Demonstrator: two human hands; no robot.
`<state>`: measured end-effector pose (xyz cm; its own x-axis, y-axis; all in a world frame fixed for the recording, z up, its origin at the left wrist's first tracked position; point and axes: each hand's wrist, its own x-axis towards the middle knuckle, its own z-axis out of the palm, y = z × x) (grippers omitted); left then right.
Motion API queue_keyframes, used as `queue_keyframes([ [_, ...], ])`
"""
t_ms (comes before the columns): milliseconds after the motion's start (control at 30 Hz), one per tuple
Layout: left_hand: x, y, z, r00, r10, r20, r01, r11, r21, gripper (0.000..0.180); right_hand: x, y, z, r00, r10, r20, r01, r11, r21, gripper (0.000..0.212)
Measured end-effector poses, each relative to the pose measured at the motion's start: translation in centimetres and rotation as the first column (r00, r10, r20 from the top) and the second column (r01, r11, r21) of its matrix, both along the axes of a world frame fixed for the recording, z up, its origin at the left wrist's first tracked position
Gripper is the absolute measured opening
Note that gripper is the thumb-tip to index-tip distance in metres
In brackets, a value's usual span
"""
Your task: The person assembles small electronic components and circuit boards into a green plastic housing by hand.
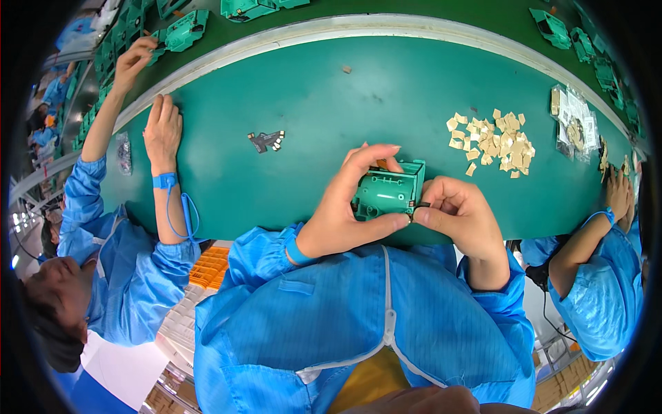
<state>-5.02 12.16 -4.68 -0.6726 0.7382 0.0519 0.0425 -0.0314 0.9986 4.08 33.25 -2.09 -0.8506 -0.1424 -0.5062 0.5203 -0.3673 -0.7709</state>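
My left hand is wrapped round a green plastic housing, thumb along its near edge and fingers over the far side. At the housing's right near corner, my right hand pinches a small black strip between thumb and forefinger. The strip touches the housing or lies right beside it; its far end is hidden by the fingers. Ahead and to the left, several flat black parts with pale ends lie on the green table.
Cut tan pieces are heaped at the right, near clear bags. Beyond a pale rail, more green housings sit on a green surface. A co-worker's arms reach in at the left; another person's hands are at the far right.
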Motion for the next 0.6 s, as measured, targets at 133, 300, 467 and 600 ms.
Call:
queue_keyframes([
  [133, 0.2, -0.1, 0.0, 0.988, -0.033, 0.154, 0.019, 0.995, 0.094, 0.09, -0.2, -0.5, 1.1, 1.0, 0.0, 0.008, 0.0, 1.0, -0.024, 0.008],
  [300, 0.0, -0.6, 0.1, 0.988, -0.065, 0.14, 0.044, 0.988, 0.146, 0.09, 0.3, -1.1, 2.0, 0.999, -0.029, 0.027, 0.029, 0.999, 0.032, 0.005],
  [467, 0.6, -0.3, 1.8, 0.991, -0.009, 0.135, -0.003, 0.996, 0.088, 0.103, 0.8, -1.8, 3.8, 0.998, -0.057, -0.021, 0.06, 0.984, 0.168, 0.006],
  [600, 1.0, -0.6, 2.9, 0.931, 0.063, 0.36, -0.058, 0.998, -0.024, 0.106, 1.3, -2.1, 4.4, 0.987, -0.042, -0.155, 0.092, 0.939, 0.331, 0.009],
])
